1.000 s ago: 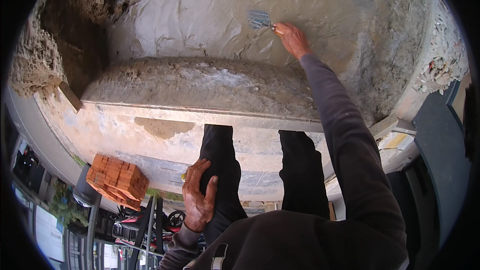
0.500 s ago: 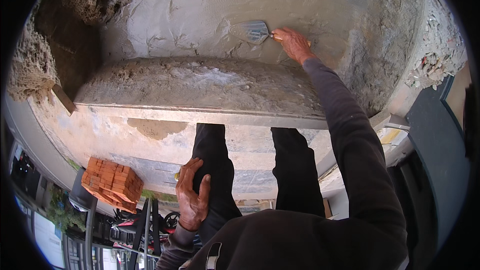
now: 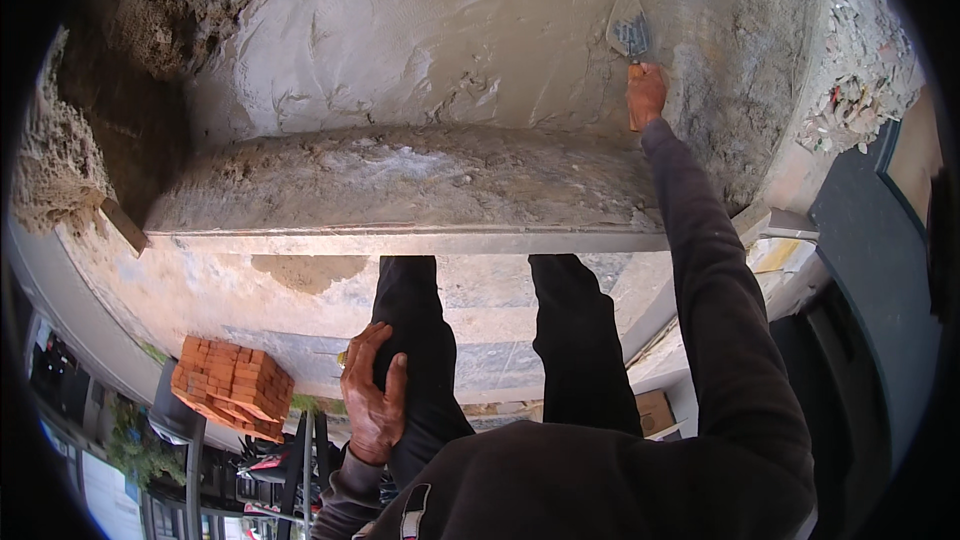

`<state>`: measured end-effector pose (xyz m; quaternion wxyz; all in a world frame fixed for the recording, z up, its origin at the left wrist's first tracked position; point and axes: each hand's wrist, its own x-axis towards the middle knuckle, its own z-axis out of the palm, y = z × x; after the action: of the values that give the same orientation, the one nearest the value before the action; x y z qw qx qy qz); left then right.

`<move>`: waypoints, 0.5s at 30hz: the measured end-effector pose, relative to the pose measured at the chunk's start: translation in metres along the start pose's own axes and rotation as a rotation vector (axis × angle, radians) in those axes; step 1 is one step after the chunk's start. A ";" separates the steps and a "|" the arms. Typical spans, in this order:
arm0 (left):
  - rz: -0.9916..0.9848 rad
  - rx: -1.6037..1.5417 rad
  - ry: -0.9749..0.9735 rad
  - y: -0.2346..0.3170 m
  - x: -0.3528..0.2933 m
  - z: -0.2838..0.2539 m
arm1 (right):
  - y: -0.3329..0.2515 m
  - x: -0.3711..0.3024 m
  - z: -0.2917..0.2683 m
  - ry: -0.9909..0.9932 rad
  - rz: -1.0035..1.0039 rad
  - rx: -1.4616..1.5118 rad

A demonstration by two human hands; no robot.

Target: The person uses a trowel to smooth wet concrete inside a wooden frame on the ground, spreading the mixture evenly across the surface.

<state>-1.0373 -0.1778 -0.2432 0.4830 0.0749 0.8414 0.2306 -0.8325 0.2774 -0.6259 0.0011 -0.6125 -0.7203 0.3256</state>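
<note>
The small pointed steel trowel with a wooden handle [image 3: 629, 38] lay flat against the wet grey plastered wall [image 3: 450, 40], near its right edge, above the rough cement ledge [image 3: 400, 180]. The right hand [image 3: 646, 95] was clenched round its handle. The left hand [image 3: 374, 395] rested released, fingers spread, on the dark trouser thigh [image 3: 425, 340]. A stack of red bricks [image 3: 232, 386] sat below-left.

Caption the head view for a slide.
Right hand presses a trowel to wet plaster wall; left hand rests on thigh.
</note>
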 end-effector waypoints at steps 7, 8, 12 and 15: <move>-0.004 0.052 -0.014 0.005 0.000 -0.001 | -0.046 -0.030 0.041 -0.170 -0.175 -0.271; -0.002 0.057 -0.015 0.006 0.001 0.001 | -0.042 -0.028 0.042 -0.132 -0.143 -0.264; -0.014 0.052 -0.007 0.006 -0.001 0.001 | -0.017 -0.028 0.019 -0.144 -0.136 -0.521; -0.010 0.052 -0.014 0.006 -0.001 0.001 | 0.009 -0.009 -0.010 -0.215 0.020 -0.560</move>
<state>-1.0366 -0.1727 -0.2408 0.4879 0.0848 0.8440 0.2059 -0.8179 0.2740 -0.6187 -0.2472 -0.5581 -0.7720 0.1773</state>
